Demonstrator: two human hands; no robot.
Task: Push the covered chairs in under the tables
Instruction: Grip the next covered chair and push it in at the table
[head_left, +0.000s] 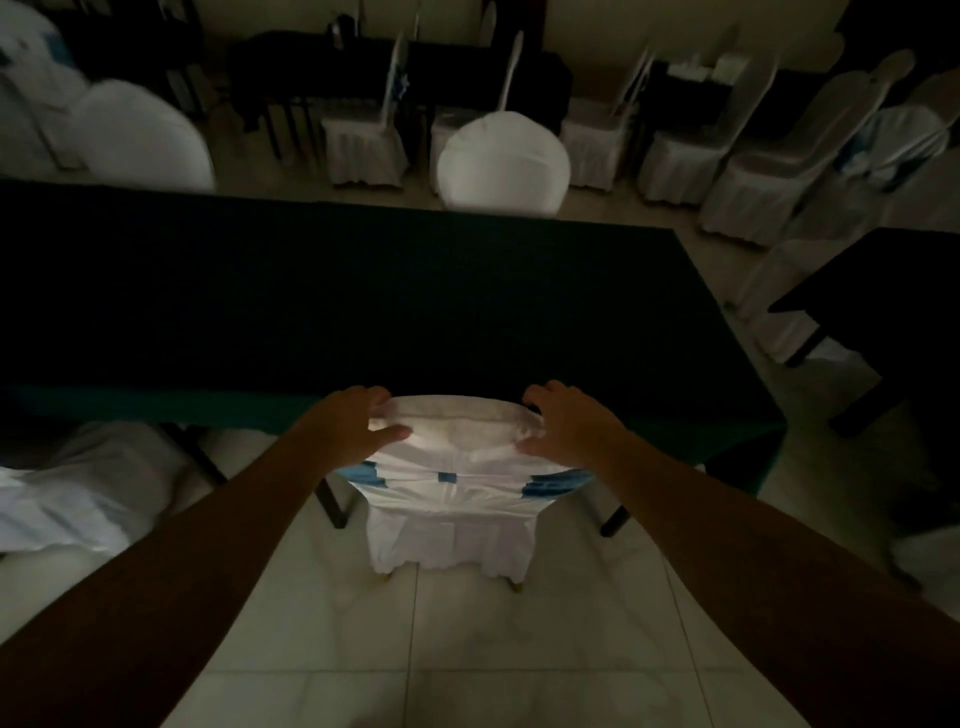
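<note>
Centrally, one chair (452, 499) in a white cover with a blue sash (545, 486), its back touching the near edge of the dark green table (363, 291) and its seat hidden under the cloth. Left hand (353, 423) and right hand (563, 423) grip the top corners of the chair back, fingers curled over the far side, thumbs on the near side. Beyond the table, another covered chair (501, 166); tiled floor (467, 649) below.

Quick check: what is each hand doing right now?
Left hand: closed on the top left corner of the white fabric-covered chair with blue sash.
Right hand: closed on the same chair's top right corner.
</note>
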